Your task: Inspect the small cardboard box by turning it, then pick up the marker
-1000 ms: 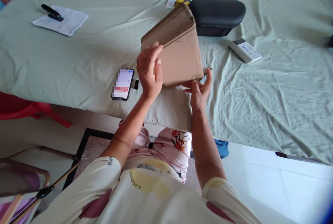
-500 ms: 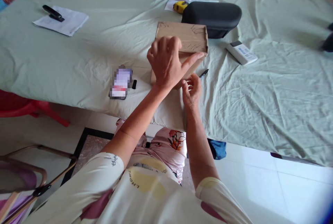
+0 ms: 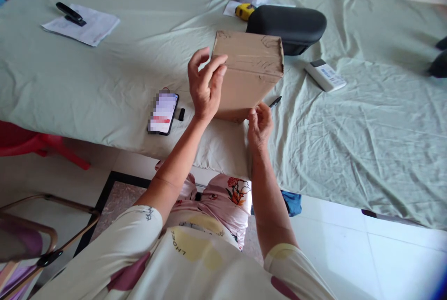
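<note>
A creased brown cardboard box (image 3: 249,88) is sitting near the front edge of the surface (image 3: 335,146), a strip of soft green cloth showing on the box's near side and a broad, rumpled stretch spreading to its right. The left hand (image 3: 206,85) is curving half-open at the box's left side; I can't tell whether it's touching. The right hand (image 3: 260,125) is curling at the box's lower right corner, its grip partly hidden. A smooth, rounded black case (image 3: 293,23) is lying behind the box.

arms (image 3: 171,176): 2, extended forward | left hand (image 3: 205,87): loosely curled | right hand (image 3: 260,125): lower, bent
</note>
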The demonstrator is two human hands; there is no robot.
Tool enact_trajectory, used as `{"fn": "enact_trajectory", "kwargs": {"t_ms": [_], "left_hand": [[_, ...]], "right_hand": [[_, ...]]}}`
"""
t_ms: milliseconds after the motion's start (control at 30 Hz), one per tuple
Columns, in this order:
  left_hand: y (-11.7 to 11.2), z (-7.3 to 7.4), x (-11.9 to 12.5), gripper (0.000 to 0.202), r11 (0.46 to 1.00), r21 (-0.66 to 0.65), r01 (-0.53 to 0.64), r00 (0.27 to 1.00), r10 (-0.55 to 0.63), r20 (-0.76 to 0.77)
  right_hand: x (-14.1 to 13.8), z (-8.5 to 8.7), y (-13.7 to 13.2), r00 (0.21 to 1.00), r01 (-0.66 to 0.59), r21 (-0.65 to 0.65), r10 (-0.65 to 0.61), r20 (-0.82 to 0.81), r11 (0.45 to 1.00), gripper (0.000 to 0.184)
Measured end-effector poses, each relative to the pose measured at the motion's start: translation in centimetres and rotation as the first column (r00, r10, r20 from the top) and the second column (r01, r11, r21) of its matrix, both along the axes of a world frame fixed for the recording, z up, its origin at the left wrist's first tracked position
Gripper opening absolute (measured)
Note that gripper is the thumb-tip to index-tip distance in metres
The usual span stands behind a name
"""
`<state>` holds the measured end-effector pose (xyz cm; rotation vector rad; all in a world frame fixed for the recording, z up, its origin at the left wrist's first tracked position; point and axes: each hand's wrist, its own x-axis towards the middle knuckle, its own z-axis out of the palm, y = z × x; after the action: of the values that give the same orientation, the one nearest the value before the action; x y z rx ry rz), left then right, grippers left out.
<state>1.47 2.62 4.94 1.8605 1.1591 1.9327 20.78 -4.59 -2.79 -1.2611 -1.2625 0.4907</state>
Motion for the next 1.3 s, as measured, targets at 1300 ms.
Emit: {"fn": "enact_trajectory", "kwargs": {"t_ms": [1300], "left_hand": [[1.1,-7.5,0.4,0.048,0.956,-0.055,0.287,0.949,-0.276,0.153]], "right_hand": [[0.1,-1.6,0.7,0.973,-0.022,-0.099,-0.002,-0.232,0.995,0.057]]}}
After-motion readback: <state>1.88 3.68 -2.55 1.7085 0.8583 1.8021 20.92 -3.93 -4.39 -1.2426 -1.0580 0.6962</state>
